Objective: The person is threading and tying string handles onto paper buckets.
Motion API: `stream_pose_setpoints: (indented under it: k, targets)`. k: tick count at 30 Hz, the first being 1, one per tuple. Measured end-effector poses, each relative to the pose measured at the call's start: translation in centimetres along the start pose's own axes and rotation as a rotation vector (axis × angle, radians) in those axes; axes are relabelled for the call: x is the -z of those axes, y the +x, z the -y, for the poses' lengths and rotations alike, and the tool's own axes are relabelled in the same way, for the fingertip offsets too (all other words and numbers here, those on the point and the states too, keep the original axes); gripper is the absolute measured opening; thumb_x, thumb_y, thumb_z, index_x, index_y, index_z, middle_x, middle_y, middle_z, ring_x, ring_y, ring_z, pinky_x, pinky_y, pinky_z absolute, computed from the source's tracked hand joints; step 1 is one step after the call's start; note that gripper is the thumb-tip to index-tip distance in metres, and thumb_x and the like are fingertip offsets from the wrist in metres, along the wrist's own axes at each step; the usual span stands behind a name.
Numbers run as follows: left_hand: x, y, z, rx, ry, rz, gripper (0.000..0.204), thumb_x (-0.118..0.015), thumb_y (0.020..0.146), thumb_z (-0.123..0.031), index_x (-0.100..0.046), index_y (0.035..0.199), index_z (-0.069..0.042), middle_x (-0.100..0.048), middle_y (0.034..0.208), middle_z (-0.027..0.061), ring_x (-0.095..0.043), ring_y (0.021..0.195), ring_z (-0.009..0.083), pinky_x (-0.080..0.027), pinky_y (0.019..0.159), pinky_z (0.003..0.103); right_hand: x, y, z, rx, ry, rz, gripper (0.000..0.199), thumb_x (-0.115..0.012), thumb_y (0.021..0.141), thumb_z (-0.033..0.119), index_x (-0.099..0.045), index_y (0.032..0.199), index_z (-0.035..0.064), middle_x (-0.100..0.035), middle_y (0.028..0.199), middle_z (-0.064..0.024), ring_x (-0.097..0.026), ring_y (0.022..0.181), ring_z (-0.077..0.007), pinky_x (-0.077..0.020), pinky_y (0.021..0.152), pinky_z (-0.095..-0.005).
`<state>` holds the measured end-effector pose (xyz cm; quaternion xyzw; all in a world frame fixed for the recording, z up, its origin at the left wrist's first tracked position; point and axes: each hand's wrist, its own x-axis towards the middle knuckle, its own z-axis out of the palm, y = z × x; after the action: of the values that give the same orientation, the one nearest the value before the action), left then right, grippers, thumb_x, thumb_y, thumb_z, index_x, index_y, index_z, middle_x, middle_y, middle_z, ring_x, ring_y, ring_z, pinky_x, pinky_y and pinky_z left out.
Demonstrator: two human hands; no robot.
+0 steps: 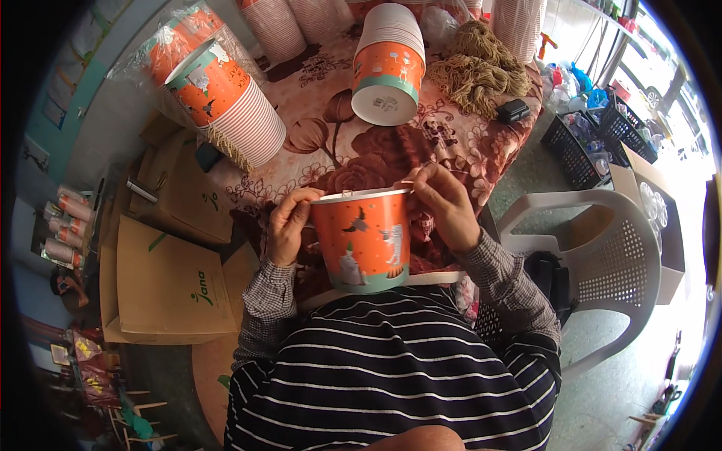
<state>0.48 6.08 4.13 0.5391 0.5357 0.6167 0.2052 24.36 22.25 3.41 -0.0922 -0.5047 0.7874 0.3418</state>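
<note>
An orange paper bucket point(362, 242) with a green base band, white rim and cartoon figures is upright in front of my body, at the near table edge. My left hand point(289, 224) is closed on the left side of its rim. On the right side my right hand point(449, 201) has thumb and fingers pinched together at the rim; whether a cord is also between them I cannot make out. Past the bucket, an upside-down stack of like buckets point(386, 71) stands on the table. A tangled heap of beige cord point(481, 71) lies to its right.
Another bucket stack point(233, 105) with beige cords hanging from it leans at the left, beside a plastic-wrapped stack point(177, 52). A small black object point(514, 111) sits at the table's right edge. Cardboard boxes point(169, 282) are on the left, a white plastic chair point(594, 278) on the right.
</note>
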Motion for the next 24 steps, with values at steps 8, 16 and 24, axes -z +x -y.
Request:
stream_pose_setpoints:
  k: [8,16,24]
  targets:
    - [-0.5,0.1,-5.4,-0.311,0.596,0.059,0.022,-0.057,0.094,-0.017,-0.066,0.107,-0.002,-0.068,0.101,0.0124,-0.063,0.101,0.0273,-0.048,0.089,0.034,-3.0,-1.0,-0.8,0.209,-0.281,0.109,0.006,-0.055,0.096,0.007,-0.051,0.094,0.0032,-0.059,0.115,-0.0088,-0.057,0.089,-0.0111,-0.0473,0.083,-0.0263]
    - [-4.1,-0.5,-6.8,-0.287,0.643,0.090,0.017,-0.064,0.084,-0.001,-0.067,0.100,-0.003,-0.068,0.084,0.0121,-0.067,0.074,0.0269,-0.053,0.065,0.033,-4.1,-2.0,0.2,0.467,-0.782,0.039,0.007,-0.062,0.087,0.000,-0.055,0.090,0.0005,-0.058,0.112,-0.0147,-0.062,0.092,-0.0195,-0.0510,0.080,-0.0299]
    - [-5.1,-0.5,-6.5,-0.365,0.722,0.100,0.019,-0.064,0.081,0.001,-0.065,0.100,-0.003,-0.067,0.083,0.0119,-0.066,0.074,0.0280,-0.052,0.064,0.036,-5.1,-2.7,0.2,0.648,-1.000,0.118,0.022,-0.068,0.075,-0.004,-0.058,0.093,0.0011,-0.058,0.109,-0.0163,-0.064,0.088,-0.0292,-0.0542,0.071,-0.0336]
